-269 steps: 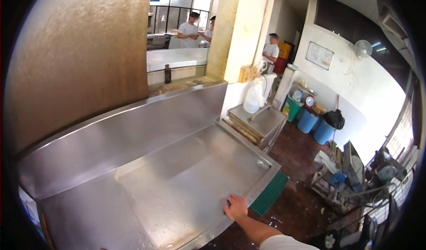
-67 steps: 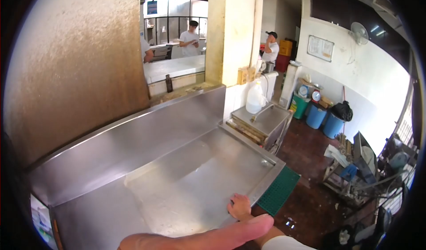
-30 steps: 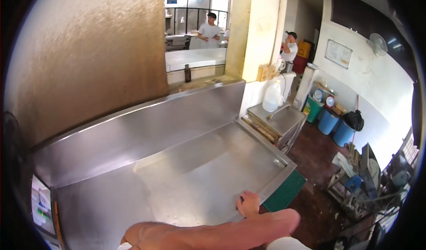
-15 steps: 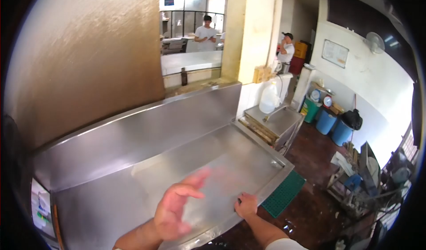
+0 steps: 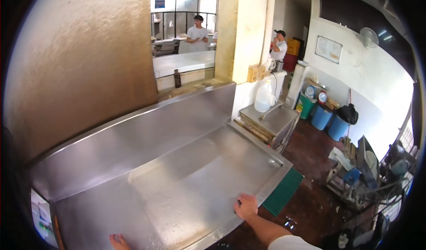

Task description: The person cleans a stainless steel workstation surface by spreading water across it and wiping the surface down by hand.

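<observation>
A wide stainless steel table [image 5: 195, 179] with raised edges fills the space before me, its surface wet-looking and streaked. My right hand [image 5: 246, 207] rests on it near the front right edge. Its fingers are curled in, and a small dark spot shows at them; what it is I cannot make out. Only the fingers and part of my left hand [image 5: 119, 241] show at the bottom left, over the table's near side. Those fingers are somewhat apart, and nothing is visible in them.
A steel backsplash [image 5: 146, 132] runs along the wall. Beyond the right end stand a side counter [image 5: 277, 117] with a plastic jug [image 5: 265, 98], a green mat [image 5: 284, 192], blue barrels [image 5: 321, 118] and cluttered equipment [image 5: 361, 168]. Two people [image 5: 197, 34] [image 5: 278, 48] stand farther back.
My left hand has dropped from above the middle of the table to the bottom left. The right hand stays nearly in place. The view has shifted slightly, and the person behind the opening has turned their head.
</observation>
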The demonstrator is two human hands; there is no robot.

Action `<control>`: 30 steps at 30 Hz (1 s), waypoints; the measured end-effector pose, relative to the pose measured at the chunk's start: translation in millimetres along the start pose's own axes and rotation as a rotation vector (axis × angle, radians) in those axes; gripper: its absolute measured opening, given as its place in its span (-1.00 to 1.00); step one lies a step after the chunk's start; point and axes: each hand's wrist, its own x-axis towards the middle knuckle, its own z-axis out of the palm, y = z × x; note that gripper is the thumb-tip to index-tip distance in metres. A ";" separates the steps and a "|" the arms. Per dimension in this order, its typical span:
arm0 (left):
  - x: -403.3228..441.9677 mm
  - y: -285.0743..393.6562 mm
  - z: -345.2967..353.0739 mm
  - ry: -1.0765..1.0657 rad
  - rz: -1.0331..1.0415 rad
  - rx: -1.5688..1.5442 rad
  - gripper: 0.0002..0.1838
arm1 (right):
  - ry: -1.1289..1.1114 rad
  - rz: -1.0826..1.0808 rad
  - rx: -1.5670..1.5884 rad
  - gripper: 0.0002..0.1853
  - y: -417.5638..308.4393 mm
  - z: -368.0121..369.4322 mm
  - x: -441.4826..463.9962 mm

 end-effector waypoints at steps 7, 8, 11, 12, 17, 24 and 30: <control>-5.6 -10.7 43.2 -0.236 -0.330 0.267 -0.37 | 0.024 -0.003 -0.050 -0.59 1.0 1.4 -0.3; -2.3 2.1 38.5 -0.259 -0.344 0.313 -0.34 | 0.051 -0.015 -0.057 -0.61 1.2 2.8 -0.3; 1.8 24.5 28.7 -0.307 -0.367 0.415 -0.27 | 0.071 -0.023 -0.061 -0.61 3.0 3.1 0.3; 2.5 24.8 27.6 -0.302 -0.361 0.422 -0.25 | 0.067 -0.021 -0.055 -0.61 3.3 3.4 0.3; 11.3 31.1 21.5 -0.319 -0.403 0.416 -0.22 | 0.073 -0.014 -0.053 -0.62 0.6 2.8 -1.5; 32.6 57.9 -11.9 -0.506 -0.500 0.400 -0.16 | 0.089 -0.012 -0.040 -0.63 -0.3 3.5 -1.0; 39.1 65.9 -22.0 -0.617 -0.569 0.363 -0.11 | -0.007 0.023 -0.042 -0.57 -0.9 -0.7 -1.3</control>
